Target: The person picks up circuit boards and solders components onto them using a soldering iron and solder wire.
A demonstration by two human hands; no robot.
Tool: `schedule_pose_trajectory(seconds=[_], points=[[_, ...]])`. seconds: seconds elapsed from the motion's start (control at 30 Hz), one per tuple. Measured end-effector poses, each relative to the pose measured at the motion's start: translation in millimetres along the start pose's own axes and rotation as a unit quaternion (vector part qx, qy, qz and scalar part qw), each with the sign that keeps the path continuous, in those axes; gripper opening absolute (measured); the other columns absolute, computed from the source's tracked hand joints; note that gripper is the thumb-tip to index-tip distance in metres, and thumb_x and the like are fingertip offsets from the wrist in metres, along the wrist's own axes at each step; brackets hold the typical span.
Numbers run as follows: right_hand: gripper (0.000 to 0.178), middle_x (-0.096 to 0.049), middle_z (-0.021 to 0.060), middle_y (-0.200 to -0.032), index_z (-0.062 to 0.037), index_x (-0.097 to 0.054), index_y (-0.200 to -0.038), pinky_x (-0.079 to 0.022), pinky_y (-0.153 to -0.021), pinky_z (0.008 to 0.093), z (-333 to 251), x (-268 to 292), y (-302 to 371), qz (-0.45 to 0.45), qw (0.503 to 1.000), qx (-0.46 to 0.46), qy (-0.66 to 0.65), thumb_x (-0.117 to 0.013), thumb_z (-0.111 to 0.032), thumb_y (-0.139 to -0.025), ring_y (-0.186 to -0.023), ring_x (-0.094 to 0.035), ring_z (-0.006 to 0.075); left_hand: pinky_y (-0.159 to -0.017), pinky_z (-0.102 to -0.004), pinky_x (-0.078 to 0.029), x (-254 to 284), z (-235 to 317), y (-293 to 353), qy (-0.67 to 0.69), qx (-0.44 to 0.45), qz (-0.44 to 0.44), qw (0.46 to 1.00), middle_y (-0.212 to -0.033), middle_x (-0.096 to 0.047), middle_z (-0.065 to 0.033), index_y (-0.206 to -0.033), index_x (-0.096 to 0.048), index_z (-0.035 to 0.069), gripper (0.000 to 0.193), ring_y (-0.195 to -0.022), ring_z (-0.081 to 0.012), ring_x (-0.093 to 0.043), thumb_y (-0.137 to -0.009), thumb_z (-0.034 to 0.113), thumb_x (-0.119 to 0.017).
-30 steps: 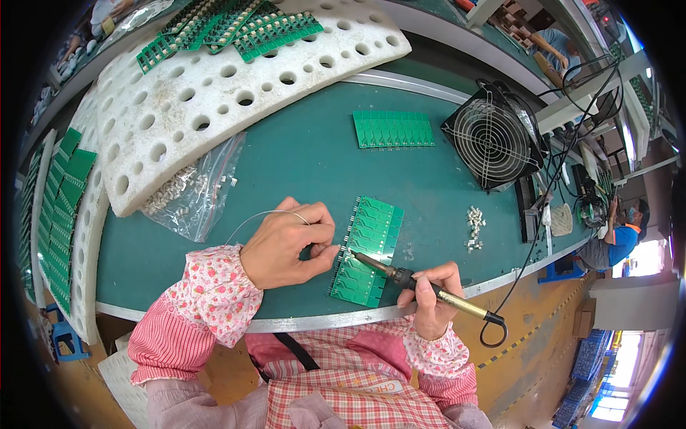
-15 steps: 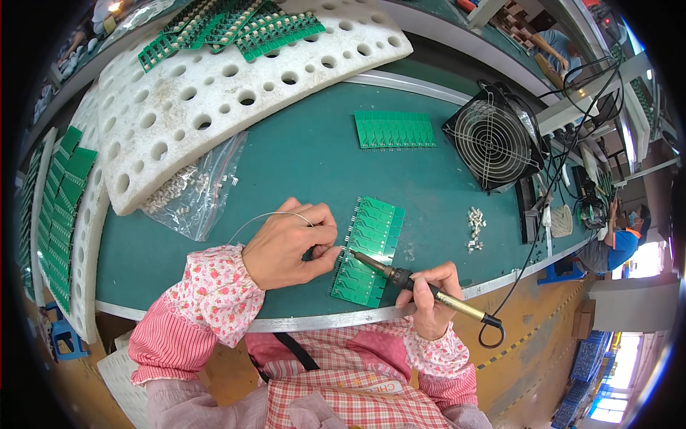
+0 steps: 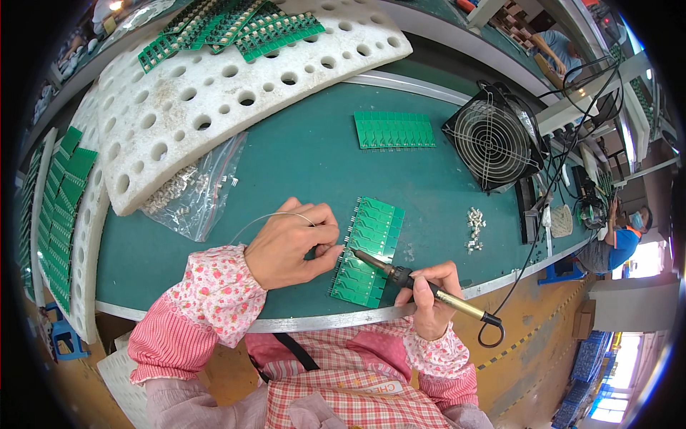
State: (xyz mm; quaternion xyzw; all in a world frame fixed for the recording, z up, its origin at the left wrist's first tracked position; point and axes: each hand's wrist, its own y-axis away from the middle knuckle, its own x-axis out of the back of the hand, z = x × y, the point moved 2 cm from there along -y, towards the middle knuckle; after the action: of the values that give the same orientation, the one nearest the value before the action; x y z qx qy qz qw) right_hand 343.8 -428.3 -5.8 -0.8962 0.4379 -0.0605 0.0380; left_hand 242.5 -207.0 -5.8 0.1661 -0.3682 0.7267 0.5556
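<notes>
Green rectangular circuit board [image 3: 375, 232]: left fingers [image 3: 329, 260] pinch silvery wire [image 3: 251, 221], right fingers [image 3: 424, 294] grip black-gold soldering iron [image 3: 461, 305]; clear plastic bag [image 3: 202, 218] holds white parts [image 3: 173, 187].

Green workbench [image 3: 429, 189] bore front circuit panel [image 3: 372, 237], rear circuit panel [image 3: 394, 130], clear parts bag [image 3: 201, 196], loose white components [image 3: 475, 229] and black fan [image 3: 493, 139].
</notes>
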Motion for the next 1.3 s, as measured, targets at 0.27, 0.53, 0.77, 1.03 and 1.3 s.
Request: schedule_pose_trajectory(seconds=[0.27,0.53,0.77,1.03,1.3], points=[[0.012,-0.065,0.0086,-0.066,0.0004,-0.051,-0.092,-0.051,-0.050,0.0228,1.4,1.1,-1.9,-0.008,1.000,0.013,0.001,-0.059,-0.007,-0.090,-0.055,-0.062,0.0099,-0.066,-0.0315,-0.033,0.3,0.0,-1.0,-0.014,-0.008,0.002,1.000,-0.074,-0.052,-0.0003,-0.066,-0.051,0.008,0.021,-0.061,-0.0165,-0.049,-0.075,0.008,-0.070],[0.010,-0.064,0.0094,-0.069,0.0016,-0.051,-0.090,-0.049,-0.050,0.0226,0.1,-1.8,-0.2,0.002,1.000,0.023,0.005,-0.059,-0.003,-0.089,-0.055,-0.060,0.0091,-0.066,-0.0320,-0.032,-0.9,-1.9,1.2,0.000,-0.007,0.004,1.000,-0.074,-0.052,-0.0004,-0.066,-0.050,0.007,0.022,-0.060,-0.0167,-0.048,-0.076,0.008,-0.070],[0.013,-0.062,0.0104,-0.073,0.0009,-0.048,-0.092,-0.048,-0.050,0.0234,7.8,4.4,7.5,0.049,0.997,0.033,-0.049,-0.059,-0.005,-0.089,-0.054,-0.058,0.0103,-0.064,-0.0326,-0.031,3.8,2.5,0.5,0.020,0.019,-0.001,1.000,-0.075,-0.051,0.0000,-0.065,-0.047,0.007,0.025,-0.058,-0.0166,-0.046,-0.077,0.008,-0.069],[0.014,-0.062,0.0119,-0.074,0.0016,-0.048,-0.090,-0.048,-0.047,0.0241,6.6,6.6,7.6,-0.006,0.997,0.067,-0.033,-0.059,-0.006,-0.089,-0.052,-0.057,0.0109,-0.066,-0.0330,-0.031,4.3,2.6,2.9,0.015,-0.005,-0.030,0.999,-0.076,-0.051,0.0005,-0.065,-0.049,0.008,0.022,-0.064,-0.0169,-0.048,-0.074,0.007,-0.070],[0.012,-0.064,0.0115,-0.070,0.0016,-0.050,-0.088,-0.049,-0.048,0.0241,2.1,5.1,6.6,-0.017,0.998,0.054,-0.011,-0.060,-0.005,-0.088,-0.052,-0.060,0.0110,-0.066,-0.0328,-0.032,3.6,3.5,2.5,0.014,-0.013,-0.040,0.999,-0.076,-0.051,0.0007,-0.066,-0.051,0.008,0.020,-0.065,-0.0166,-0.049,-0.073,0.006,-0.070]])
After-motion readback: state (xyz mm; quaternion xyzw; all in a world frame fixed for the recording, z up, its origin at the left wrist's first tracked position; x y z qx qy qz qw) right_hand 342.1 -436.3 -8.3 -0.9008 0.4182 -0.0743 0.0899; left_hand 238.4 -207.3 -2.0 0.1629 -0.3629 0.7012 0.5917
